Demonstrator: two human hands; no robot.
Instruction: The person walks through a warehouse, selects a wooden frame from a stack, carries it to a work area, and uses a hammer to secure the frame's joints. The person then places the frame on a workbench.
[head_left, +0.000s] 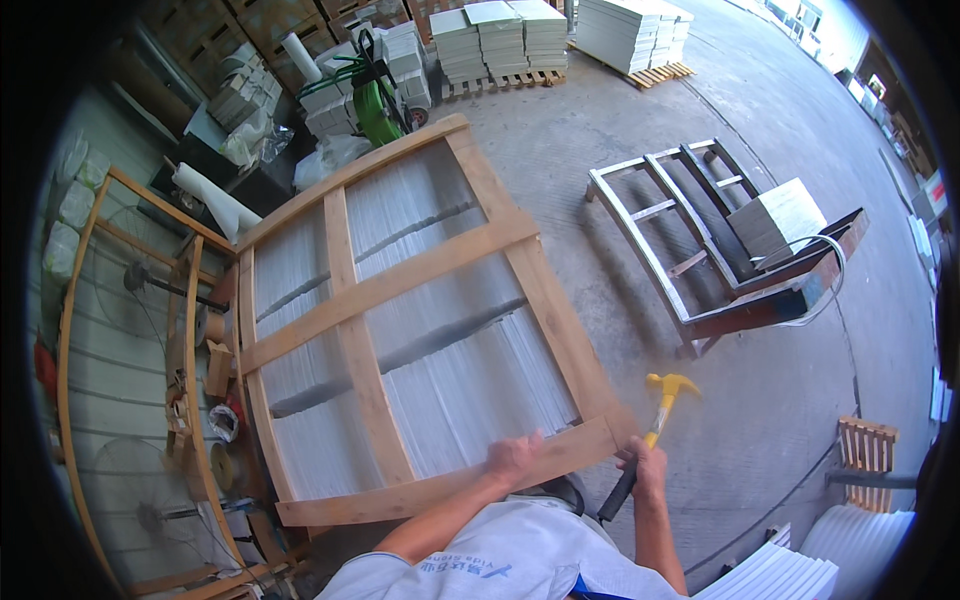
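A large wooden crate (388,283) stands in front of me, its slatted top over tightly stacked pale slabs (480,390) set on edge in rows. My left hand (513,457) rests at the crate's near board, fingers curled; whatever they may pinch is too small to make out. Beside the crate's near right corner, my right hand (644,465) is closed around the handle of a claw hammer (662,408). The hammer's yellow head points up and away from me, and its black grip end sticks out below the hand.
To the right stands a metal frame cart (690,225) carrying a pale block (777,222). Pallets of stacked slabs (500,45) and a green machine (380,110) are at the back. Wooden frames (190,330) line the left wall. White sheets (770,575) lie at lower right.
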